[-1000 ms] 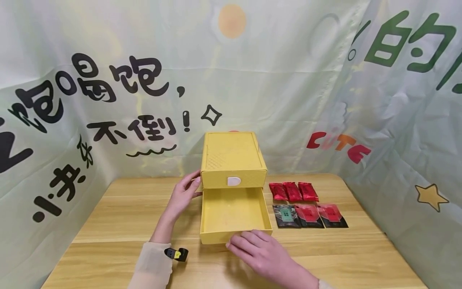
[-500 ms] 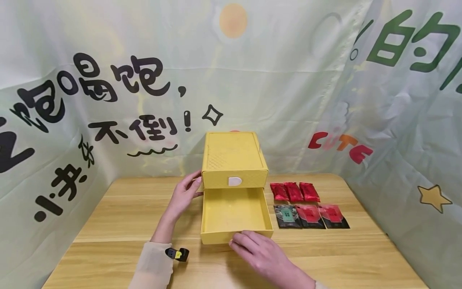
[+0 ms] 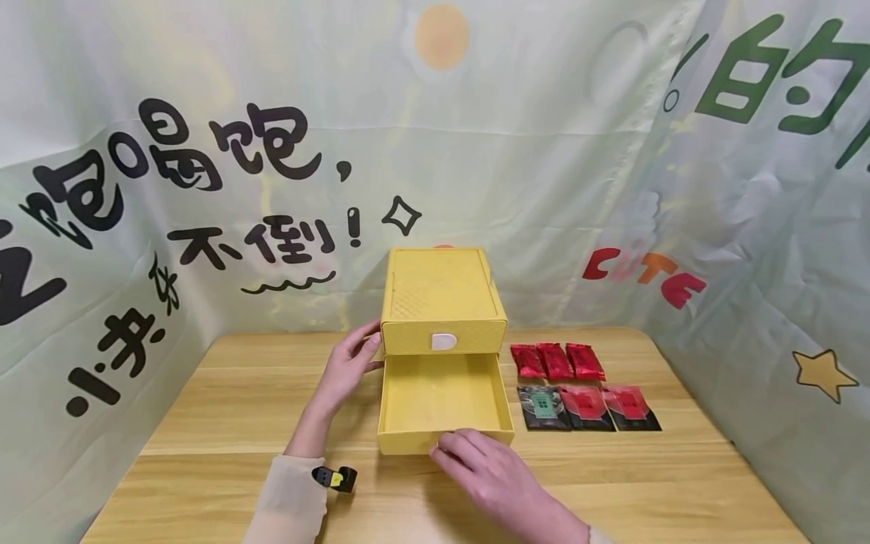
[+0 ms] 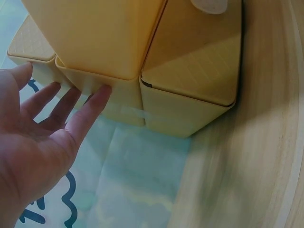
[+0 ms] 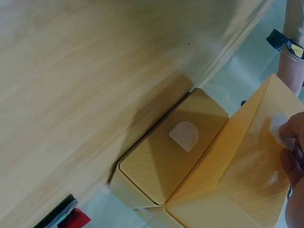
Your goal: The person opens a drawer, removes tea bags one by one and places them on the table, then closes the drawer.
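Note:
A yellow drawer cabinet (image 3: 438,283) stands on the table, its middle drawer (image 3: 408,444) pulled out and bare inside. My right hand (image 3: 492,472) is at the drawer's front; in the right wrist view its thumb and finger pinch the white pull tab (image 5: 275,127). Loosely spread, the fingers of my left hand (image 3: 345,369) touch the cabinet's left side, as the left wrist view shows too. The closed top drawer has its own white tab (image 3: 445,342). Below the pulled-out drawer, the closed bottom drawer (image 5: 156,166) appears in the right wrist view; the head view hides it.
Right of the cabinet lie three shiny red packets (image 3: 557,361) in a row. Nearer me are three flat square sachets (image 3: 587,408), one green and black, two red and black. A printed cloth (image 3: 544,189) hangs behind and beside the wooden table (image 3: 224,423).
The middle drawer has slid inward slightly, my right hand moving with it. My left hand stays against the cabinet's side. The head view has shifted a little.

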`<state>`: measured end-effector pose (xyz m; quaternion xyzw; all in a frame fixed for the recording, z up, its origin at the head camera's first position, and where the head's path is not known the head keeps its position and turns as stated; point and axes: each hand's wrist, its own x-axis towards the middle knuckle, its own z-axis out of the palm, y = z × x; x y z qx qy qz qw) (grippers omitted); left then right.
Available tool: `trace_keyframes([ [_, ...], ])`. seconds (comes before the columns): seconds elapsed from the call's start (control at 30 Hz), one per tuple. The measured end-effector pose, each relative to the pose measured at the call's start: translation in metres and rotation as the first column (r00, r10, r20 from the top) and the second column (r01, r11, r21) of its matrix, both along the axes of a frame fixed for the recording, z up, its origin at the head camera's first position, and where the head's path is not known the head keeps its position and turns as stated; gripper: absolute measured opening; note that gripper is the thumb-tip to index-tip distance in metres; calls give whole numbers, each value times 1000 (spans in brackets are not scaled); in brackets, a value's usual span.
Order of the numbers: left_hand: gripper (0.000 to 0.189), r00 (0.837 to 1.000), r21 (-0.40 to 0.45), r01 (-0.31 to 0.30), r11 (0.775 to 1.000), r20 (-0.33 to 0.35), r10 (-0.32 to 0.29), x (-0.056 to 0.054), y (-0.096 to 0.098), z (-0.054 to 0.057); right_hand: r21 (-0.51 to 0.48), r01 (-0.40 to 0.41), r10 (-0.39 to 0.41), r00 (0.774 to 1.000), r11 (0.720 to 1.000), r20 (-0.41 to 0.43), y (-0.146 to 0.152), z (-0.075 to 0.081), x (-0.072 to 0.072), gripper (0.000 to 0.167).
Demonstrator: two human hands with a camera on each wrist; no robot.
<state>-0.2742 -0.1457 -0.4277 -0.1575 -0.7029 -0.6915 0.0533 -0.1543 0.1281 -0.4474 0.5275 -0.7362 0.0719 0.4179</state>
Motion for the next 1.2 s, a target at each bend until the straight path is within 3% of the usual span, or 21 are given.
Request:
trace_keyframes([
  [0.5,47,1000,11,0,1000,16,0,1,0,0,-10,65,-64,994,998,87,-3,0,-14,44],
  [0.93,48,1000,7,-1,1000,16,1,1,0,2,-34,93,-88,990,995,115,-4,1,-26,32],
  [1.2,48,1000,13,3,1000,24,-3,0,0,1,-41,159,-151,976,986,158,-8,1,-35,31],
])
